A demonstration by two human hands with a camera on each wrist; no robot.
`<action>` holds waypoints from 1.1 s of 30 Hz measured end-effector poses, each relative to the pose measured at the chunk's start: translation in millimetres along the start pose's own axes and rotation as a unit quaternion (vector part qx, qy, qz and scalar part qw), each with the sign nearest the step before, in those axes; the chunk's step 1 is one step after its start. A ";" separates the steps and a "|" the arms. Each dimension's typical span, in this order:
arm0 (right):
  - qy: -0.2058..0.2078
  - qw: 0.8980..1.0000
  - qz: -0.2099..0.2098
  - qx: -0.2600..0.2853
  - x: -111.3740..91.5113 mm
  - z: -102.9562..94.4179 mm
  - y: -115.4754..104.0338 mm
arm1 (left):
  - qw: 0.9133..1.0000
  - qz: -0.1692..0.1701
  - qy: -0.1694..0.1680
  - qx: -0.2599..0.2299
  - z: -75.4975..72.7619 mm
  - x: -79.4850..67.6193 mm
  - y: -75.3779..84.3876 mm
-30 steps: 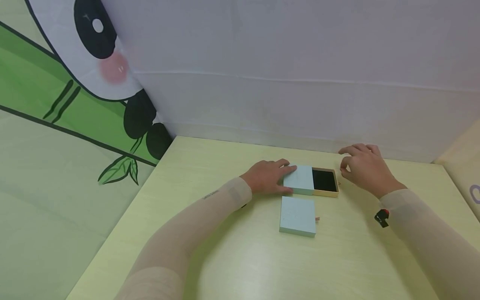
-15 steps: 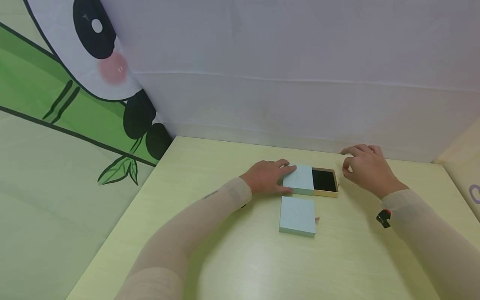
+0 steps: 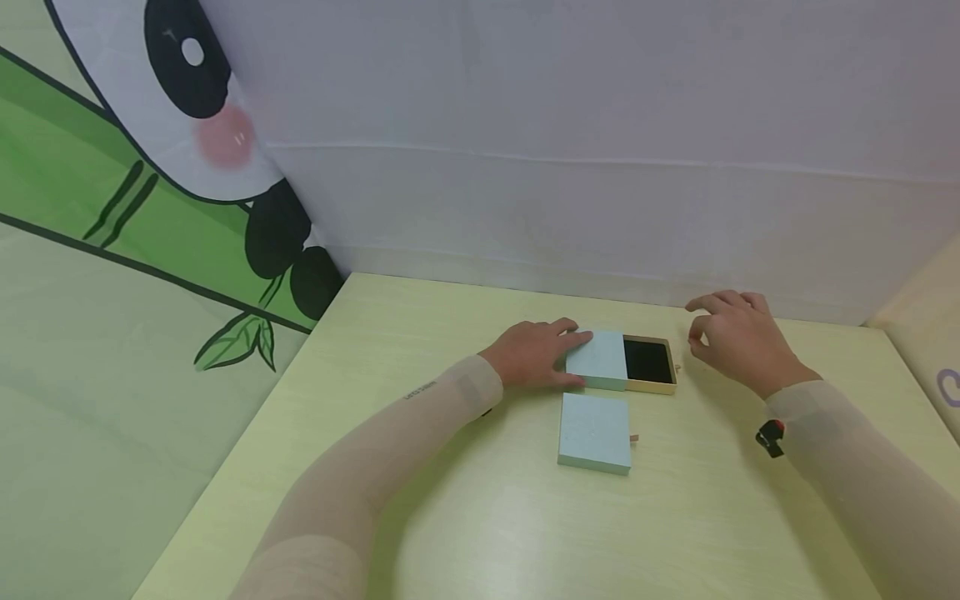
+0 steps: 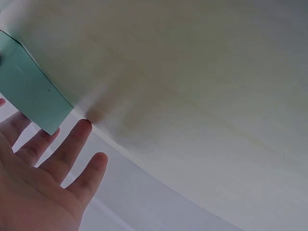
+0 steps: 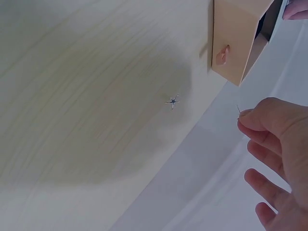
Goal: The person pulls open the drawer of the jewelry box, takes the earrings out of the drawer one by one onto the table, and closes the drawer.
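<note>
A pale blue drawer-style gift box (image 3: pixel 596 358) lies near the table's back edge, its tan drawer (image 3: pixel 651 387) pulled partly out to the right, showing a black lining. My left hand (image 3: pixel 529 354) rests on the box's left end, fingers spread, index finger on top and thumb at the near side. Right of the drawer, my raised right hand (image 3: pixel 738 342) pinches a thin metal pin (image 5: pixel 238 109) between thumb and forefinger; its other fingers are loosely bent. A small silver star (image 5: pixel 172 101) shows against the tabletop in the right wrist view; I cannot tell whether it joins the pin.
A second pale blue box (image 3: pixel 595 432), closed, with a pink pull tab (image 3: pixel 634 437), lies in front of the first. Behind the wooden table (image 3: pixel 480 517) hangs a pale curtain (image 3: pixel 570 208). A printed panda cloth (image 3: pixel 135 350) covers the left side.
My right hand has drifted slightly right and down, a little farther from the drawer. My left hand and both boxes have stayed put.
</note>
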State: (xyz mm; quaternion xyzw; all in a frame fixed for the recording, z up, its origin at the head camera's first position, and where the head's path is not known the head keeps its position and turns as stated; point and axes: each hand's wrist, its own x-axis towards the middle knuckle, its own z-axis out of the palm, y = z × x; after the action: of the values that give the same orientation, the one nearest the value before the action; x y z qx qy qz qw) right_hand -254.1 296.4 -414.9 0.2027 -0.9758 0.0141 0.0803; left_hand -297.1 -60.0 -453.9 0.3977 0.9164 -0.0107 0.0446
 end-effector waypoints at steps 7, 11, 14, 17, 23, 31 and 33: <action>0.004 1.000 -0.005 0.000 -2.8 -1.2 0.1 | 1.000 0.000 -0.002 -0.002 -1.4 -1.5 1.1; 0.004 1.000 -0.003 -0.001 -4.0 -0.3 0.5 | 1.000 0.000 0.000 -0.002 -1.9 -2.4 1.5; 0.005 1.000 -0.003 -0.002 -5.0 0.4 0.6 | 1.000 0.000 0.002 -0.001 -0.9 -2.4 1.4; 0.006 1.000 -0.002 0.000 -6.5 0.2 0.3 | 1.000 0.002 0.003 0.002 -0.2 -2.5 1.0; 0.008 1.000 -0.001 0.002 -10.3 0.1 1.2 | 1.000 0.004 0.001 0.003 1.3 -1.9 -0.2; -0.005 1.000 0.007 0.002 -14.3 0.0 3.2 | 1.000 0.007 0.001 -0.001 0.8 -2.1 0.0; -0.010 1.000 0.010 0.001 -15.4 0.3 3.9 | 1.000 0.008 0.000 0.001 1.0 -2.2 0.1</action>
State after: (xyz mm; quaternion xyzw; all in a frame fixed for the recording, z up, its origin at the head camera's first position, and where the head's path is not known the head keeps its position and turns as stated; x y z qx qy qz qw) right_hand -241.8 306.0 -417.6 0.1931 -0.9786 0.0140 0.0698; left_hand -295.4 -61.7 -454.7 0.4048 0.9132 -0.0111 0.0443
